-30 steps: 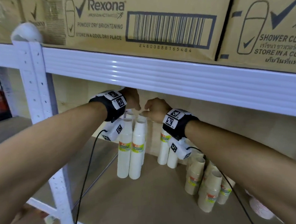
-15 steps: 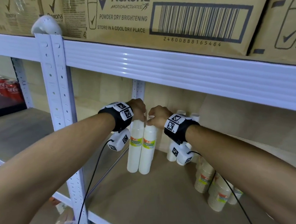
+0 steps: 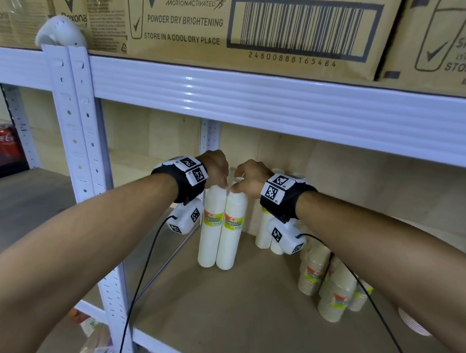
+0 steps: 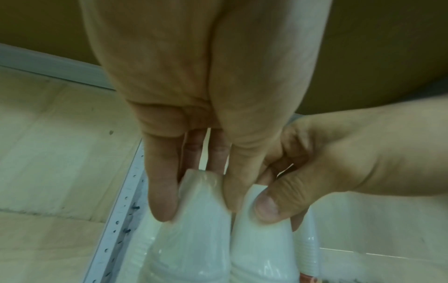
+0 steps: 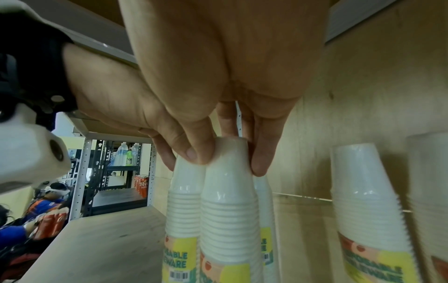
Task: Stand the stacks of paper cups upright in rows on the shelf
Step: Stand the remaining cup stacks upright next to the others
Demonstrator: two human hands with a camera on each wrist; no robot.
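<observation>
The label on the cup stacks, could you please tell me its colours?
The label is mainly yellow, with orange patches and green lettering, clearest in the right wrist view.

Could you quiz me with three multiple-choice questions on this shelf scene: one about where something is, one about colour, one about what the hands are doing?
1. Where are the Rexona boxes?
A. shelf above the cups
B. floor
C. beside the cups

2. What colour are the two stacks being held?
A. red
B. white
C. black

3. What are the hands doing?
A. hanging idle
B. pressing flat
C. pinching stack tops

Answers: 1 A, boxes sit over the beam; 2 B, left stack and right stack are white; 3 C, left hand and right hand each pinch a top.
</observation>
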